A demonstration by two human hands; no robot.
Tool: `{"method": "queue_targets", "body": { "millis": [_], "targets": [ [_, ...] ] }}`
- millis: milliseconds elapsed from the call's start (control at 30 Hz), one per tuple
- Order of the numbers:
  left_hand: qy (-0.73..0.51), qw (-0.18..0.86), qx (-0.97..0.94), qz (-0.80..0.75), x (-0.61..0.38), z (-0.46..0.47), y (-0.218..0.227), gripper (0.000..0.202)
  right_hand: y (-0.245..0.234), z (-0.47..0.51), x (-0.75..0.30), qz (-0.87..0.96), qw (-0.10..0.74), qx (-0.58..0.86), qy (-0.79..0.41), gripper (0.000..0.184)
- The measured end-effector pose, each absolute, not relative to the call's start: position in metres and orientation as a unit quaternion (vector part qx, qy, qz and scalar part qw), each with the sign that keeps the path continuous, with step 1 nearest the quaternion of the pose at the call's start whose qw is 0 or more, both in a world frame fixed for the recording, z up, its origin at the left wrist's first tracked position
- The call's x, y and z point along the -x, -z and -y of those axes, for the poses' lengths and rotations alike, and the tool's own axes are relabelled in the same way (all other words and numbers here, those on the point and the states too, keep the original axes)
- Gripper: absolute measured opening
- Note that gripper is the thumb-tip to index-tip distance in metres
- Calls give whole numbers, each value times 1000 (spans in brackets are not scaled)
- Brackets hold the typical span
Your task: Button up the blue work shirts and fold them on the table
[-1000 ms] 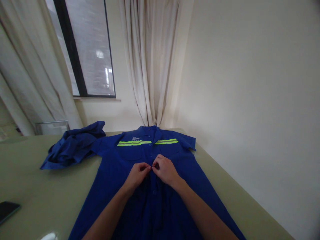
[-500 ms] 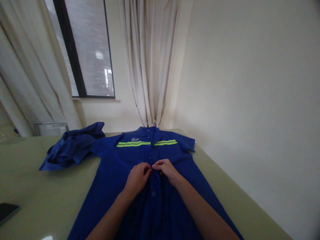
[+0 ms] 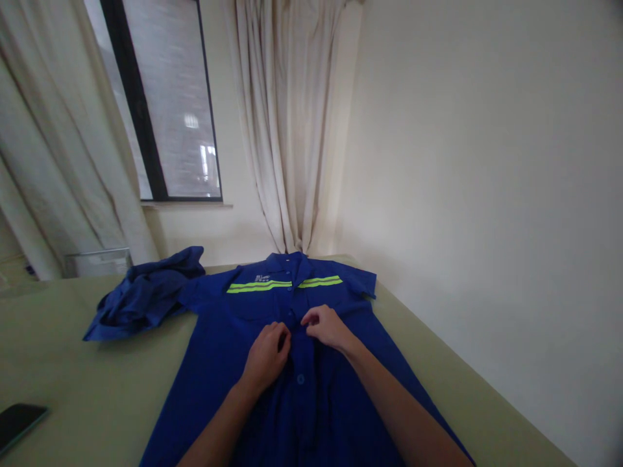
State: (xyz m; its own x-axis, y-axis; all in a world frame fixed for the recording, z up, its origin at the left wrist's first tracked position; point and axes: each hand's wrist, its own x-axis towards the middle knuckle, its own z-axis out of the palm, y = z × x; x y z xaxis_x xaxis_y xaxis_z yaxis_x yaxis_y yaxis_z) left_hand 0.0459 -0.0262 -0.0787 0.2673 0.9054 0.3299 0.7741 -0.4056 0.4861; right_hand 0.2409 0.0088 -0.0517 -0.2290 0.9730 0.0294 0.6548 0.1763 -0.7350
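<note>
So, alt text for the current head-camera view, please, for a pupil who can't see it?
A person's left hand and right hand are over the front of a blue short-sleeved garment spread on a greenish table. Crumpled blue cloth and a dark phone-like device lie to its left.

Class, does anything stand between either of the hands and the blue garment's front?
Nothing visible does: the left hand and right hand are at the blue garment. The crumpled cloth lies farther left, clear of both.
</note>
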Motion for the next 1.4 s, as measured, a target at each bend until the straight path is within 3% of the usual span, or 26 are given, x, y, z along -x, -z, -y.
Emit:
{"method": "queue_targets", "body": {
  "millis": [133,200,333,433,567,667,833,1133,1400],
  "targets": [
    [-248,49,-837,-486,-44,34,90,33,27,6,-239,771,109,614,-128,24],
    [-218,39,-856,-468,-44,40,97,43,23,7,-227,754,104,645,-61,23],
    [-153,42,-872,-463,-46,53,107,54,29,-5,-195,749,111,653,-16,42],
    [-131,37,-874,-467,-43,64,107,57,39,-14,-183,768,91,634,-23,34],
    [-107,62,-885,-449,-37,74,97,58,53,-21,-200,773,152,609,-96,15],
    [-90,88,-890,-439,-35,67,79,57,66,-30,-224,754,229,565,-244,5],
    [-124,137,-838,-513,-40,21,53,31,86,-44,-240,638,341,525,-448,8],
    [-224,187,-755,-587,-51,-11,81,15,90,-46,-233,623,388,495,-464,9],
    [-303,187,-736,-576,-51,-4,81,8,90,-40,-226,686,393,518,-327,22]
  ]
}}
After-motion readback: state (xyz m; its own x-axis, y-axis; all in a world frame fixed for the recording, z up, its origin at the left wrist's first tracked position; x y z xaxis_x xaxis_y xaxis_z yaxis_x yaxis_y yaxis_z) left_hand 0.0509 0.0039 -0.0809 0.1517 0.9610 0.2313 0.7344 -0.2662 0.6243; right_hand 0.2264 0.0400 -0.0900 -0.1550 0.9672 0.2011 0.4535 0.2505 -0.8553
